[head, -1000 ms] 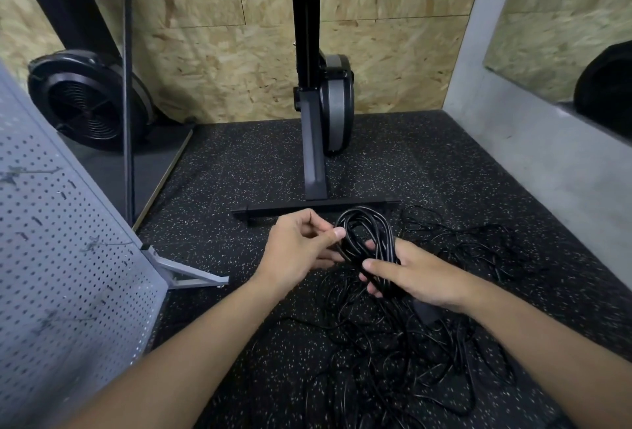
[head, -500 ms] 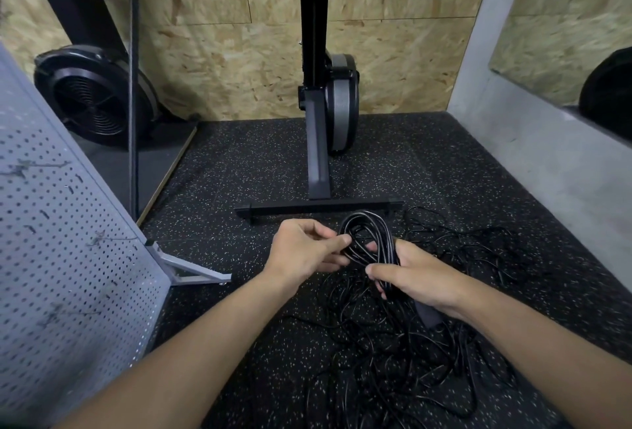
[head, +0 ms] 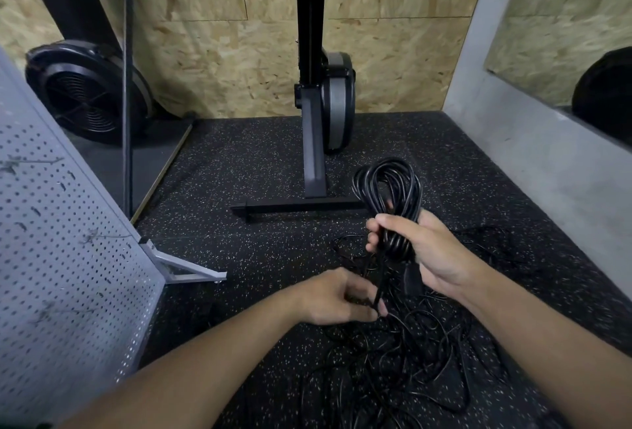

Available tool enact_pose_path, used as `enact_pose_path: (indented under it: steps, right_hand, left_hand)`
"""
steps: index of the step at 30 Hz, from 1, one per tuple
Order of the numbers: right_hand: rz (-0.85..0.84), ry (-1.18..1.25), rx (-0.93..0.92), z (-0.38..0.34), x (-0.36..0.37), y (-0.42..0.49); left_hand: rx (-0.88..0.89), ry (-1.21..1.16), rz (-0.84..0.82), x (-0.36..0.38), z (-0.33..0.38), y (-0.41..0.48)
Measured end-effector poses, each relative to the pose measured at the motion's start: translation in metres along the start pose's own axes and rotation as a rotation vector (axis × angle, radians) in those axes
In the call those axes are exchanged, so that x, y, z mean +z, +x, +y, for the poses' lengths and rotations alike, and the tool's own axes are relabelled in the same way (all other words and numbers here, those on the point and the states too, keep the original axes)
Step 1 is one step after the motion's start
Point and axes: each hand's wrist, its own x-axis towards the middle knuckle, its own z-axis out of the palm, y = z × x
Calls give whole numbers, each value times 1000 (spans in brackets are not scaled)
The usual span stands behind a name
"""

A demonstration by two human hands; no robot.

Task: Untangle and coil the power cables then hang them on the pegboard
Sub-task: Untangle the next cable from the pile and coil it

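The coiled bundle of black power cable (head: 386, 189) stands upright in the air, a little toward 2 o'clock from the middle of the view, and the right hand (head: 427, 251) grasps its lower end with the fingers curled around the strands. From this bundle one single black cable strand (head: 380, 274) goes down toward 6 o'clock, where the left hand (head: 337, 298) pinches it between thumb and fingers. Under both hands, toward 5 o'clock, a tangled heap of thin black cables (head: 410, 370) lies on the black speckled rubber floor (head: 256, 162). At 12 o'clock from the hands there is a black metal stand with a flat crossbar foot (head: 313, 162). At 9 o'clock the grey perforated metal pegboard (head: 68, 274) leans on its frame, well apart from the cables
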Motion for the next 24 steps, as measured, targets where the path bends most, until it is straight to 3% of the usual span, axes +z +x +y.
enact_pose_path:
  steps: [4,7,9,11,14,19,24]
  right_hand:
    - [171,-121,2,0,-15,6]
    - [340,-528,20,4,-38,10]
    - [301,-890,68,8,-52,11]
    - [176,-1050,122,13,-56,10]
    - [96,-924,149,19,-50,12]
    - [163,-656,133,10,-34,10]
    - [-62,-538,239,8,-12,-3]
  left_hand:
    - [-43,137,5,-10,7,-4]
    - [-18,217,201,-23,12,-11]
    - [67,221,384,-30,16,-15]
    - [189,232,513,-35,21,-16]
    - [286,285,478,-36,26,-18]
    - [311,268,577,-36,22,-16]
    - [369,164,697,-34,29,-16]
